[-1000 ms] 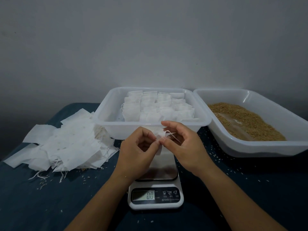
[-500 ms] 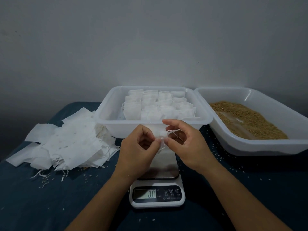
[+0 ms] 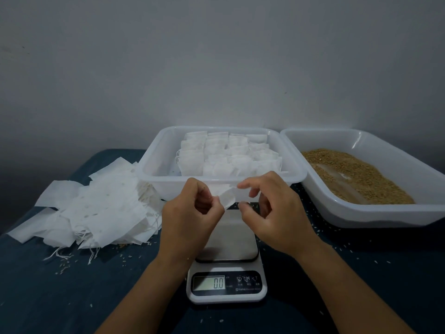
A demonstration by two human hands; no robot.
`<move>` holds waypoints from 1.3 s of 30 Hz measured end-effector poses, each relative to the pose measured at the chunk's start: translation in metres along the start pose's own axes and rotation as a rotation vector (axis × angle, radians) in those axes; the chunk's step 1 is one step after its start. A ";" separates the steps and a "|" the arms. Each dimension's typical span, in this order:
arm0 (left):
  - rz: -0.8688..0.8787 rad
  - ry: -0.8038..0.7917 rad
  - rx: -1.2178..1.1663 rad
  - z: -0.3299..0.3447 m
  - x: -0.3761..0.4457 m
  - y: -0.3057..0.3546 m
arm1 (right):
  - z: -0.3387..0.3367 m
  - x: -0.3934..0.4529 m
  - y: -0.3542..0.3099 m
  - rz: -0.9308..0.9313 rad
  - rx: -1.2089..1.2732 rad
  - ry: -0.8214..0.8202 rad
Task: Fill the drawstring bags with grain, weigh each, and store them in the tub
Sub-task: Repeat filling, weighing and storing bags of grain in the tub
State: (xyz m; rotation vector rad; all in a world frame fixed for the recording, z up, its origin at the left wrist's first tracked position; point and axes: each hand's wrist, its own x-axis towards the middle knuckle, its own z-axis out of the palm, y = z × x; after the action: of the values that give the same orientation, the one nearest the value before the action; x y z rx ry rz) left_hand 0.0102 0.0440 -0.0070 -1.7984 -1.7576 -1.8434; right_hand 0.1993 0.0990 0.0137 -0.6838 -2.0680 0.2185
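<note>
Dark blue cloth-covered table, and it's a busy surface!
Loose pile of empty white bags at left, tub of packed bags centre-back, grain tray right, scale up front, stray grains scattered about.

Both forearms reach forward, bare. The left hand is curled, thumb and forefinger pinching together. The right hand is raised just beside it, fingers loosely bent and parted.
</note>
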 end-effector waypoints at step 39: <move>-0.331 -0.894 -0.469 0.023 0.031 0.033 | -0.089 0.034 0.020 0.183 -0.025 -0.039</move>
State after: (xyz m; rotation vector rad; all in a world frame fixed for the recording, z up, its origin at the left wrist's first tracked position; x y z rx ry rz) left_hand 0.0370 0.0672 0.0289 -3.0326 -2.0580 -1.7925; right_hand 0.2651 0.1244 0.0800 -0.8920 -2.0486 0.3120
